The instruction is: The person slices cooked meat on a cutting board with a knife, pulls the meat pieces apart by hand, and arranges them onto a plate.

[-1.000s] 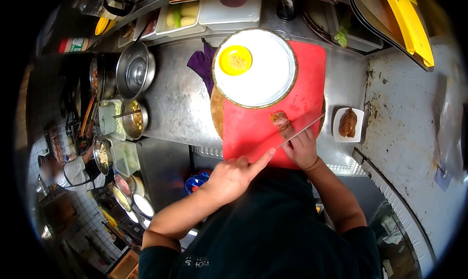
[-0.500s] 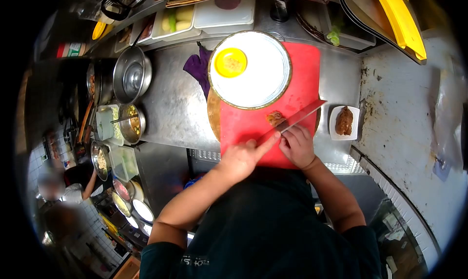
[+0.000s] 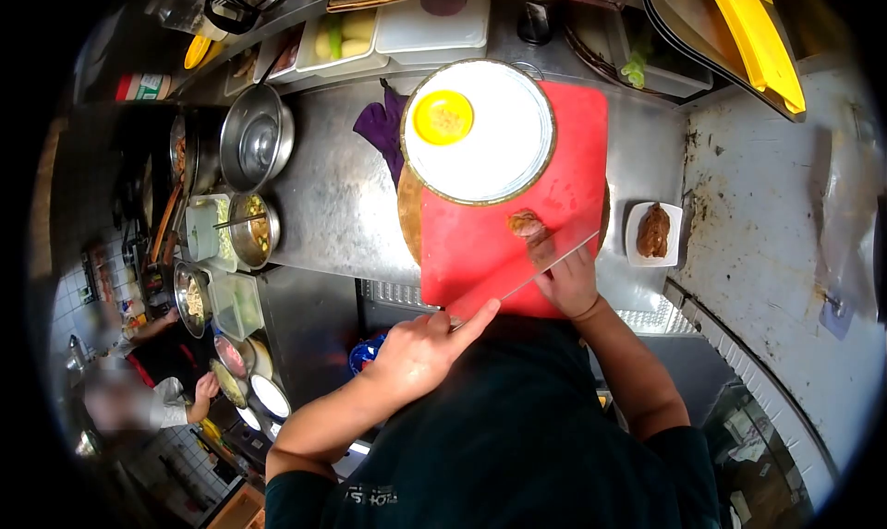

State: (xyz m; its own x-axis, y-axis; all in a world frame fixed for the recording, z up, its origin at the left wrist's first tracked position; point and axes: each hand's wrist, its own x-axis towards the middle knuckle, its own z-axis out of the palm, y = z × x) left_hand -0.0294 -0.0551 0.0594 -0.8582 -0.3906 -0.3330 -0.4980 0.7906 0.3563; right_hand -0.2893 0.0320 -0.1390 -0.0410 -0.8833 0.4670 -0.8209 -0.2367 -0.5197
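L hand (image 3: 416, 352) closed round knife (image 3: 537, 274), index finger out along it. R hand (image 3: 570, 284), fingers curled by near end of meat (image 3: 525, 224); can't tell if gripping. Meat's on red cutting board (image 3: 582, 169), blade slanting nr it. Beyond: lg white plate (image 3: 504, 150) w/ yellow dish (image 3: 419, 119). Far R: sm white dish (image 3: 677, 218) w/ brown meat chunk (image 3: 654, 231).

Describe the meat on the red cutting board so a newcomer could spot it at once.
At the steel counter, find the red cutting board. Between the round white plate and right hand lies a small, browned piece of meat. It lies directly on the board, unlike the darker piece in the square white dish.
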